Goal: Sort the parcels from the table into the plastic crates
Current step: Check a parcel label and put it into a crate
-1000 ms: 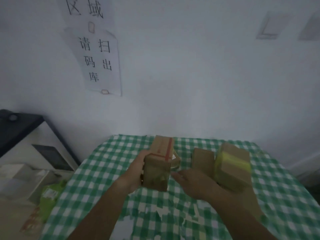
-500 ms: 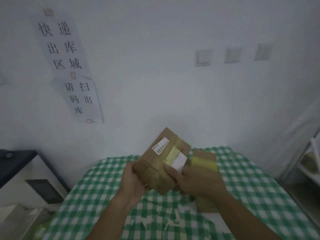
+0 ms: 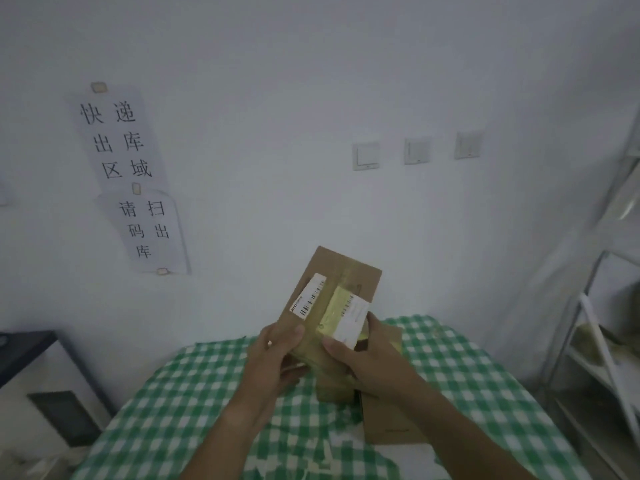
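A brown cardboard parcel [image 3: 341, 282] with a barcode label and a yellow-and-white label is held up above the table, label side facing me. My left hand [image 3: 273, 358] grips its lower left edge, thumb on the front. My right hand [image 3: 367, 355] grips its lower right side, thumb on the white label. Beneath the hands, more brown parcels [image 3: 388, 424] lie on the green-and-white checked tablecloth [image 3: 194, 393]. No plastic crate is in view.
A white wall with paper signs [image 3: 138, 188] and three switches [image 3: 417, 151] stands behind the table. A dark-topped cabinet [image 3: 31, 368] is at the left. A white metal shelf rack [image 3: 602, 341] stands at the right.
The parcel was turned from upright in my left hand to label side facing me and lifted higher. My right hand joined the grip. The view tilted upward.
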